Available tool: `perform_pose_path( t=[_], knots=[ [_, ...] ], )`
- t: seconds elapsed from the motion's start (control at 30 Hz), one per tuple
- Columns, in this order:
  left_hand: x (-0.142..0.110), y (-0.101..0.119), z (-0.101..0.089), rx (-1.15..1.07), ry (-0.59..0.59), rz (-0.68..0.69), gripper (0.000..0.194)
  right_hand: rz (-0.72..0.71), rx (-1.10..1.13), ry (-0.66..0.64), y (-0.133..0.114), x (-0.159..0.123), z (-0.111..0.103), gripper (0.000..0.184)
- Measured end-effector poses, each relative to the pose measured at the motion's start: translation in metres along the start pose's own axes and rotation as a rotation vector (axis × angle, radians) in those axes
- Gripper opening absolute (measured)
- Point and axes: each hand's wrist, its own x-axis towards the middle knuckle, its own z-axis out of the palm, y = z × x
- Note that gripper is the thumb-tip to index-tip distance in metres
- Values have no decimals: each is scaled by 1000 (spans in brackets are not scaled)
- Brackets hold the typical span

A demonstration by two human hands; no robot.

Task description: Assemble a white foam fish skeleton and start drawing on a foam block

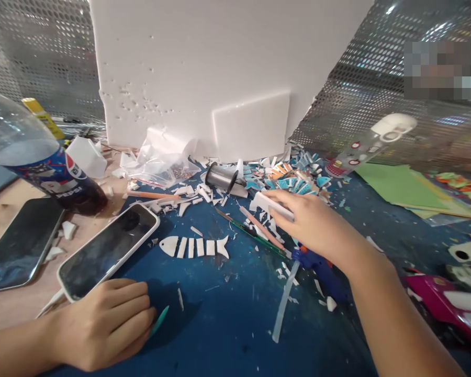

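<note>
My left hand (110, 322), at the lower left, is curled closed with the slim, pointed tip of a teal thing (159, 320) sticking out; the rest of it is hidden. My right hand (310, 220) pinches a white foam piece (273, 205) above the scrap pile. Between the hands lies a white foam fish (170, 246) cut into several segments, laid out in a row with gaps. Close to the right hand are a green, thin-bladed tool (255, 234), an orange-pink stick (261, 225) and a blue glue gun (324, 275) with a translucent glue stick (286, 303).
Two phones (105, 251) (21, 243) and a Pepsi bottle (58, 178) stand or lie left. A wire spool (221, 178) sits among foam scraps and blue-orange pieces (298, 180). Behind rises a white foam board (220, 63). Green paper (392, 186) and a magenta object (443, 303) lie right.
</note>
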Motion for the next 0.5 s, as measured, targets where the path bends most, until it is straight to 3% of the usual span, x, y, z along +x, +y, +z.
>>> perform_pose_path(
  t=[0.2, 0.5],
  knots=[
    [-17, -2, 8, -44, -41, -9, 21, -50, 1, 83, -7, -1, 2, 44],
    [-6, -2, 0, -6, -55, 41, 18, -178, -21, 109, -22, 5, 18, 49]
  ],
)
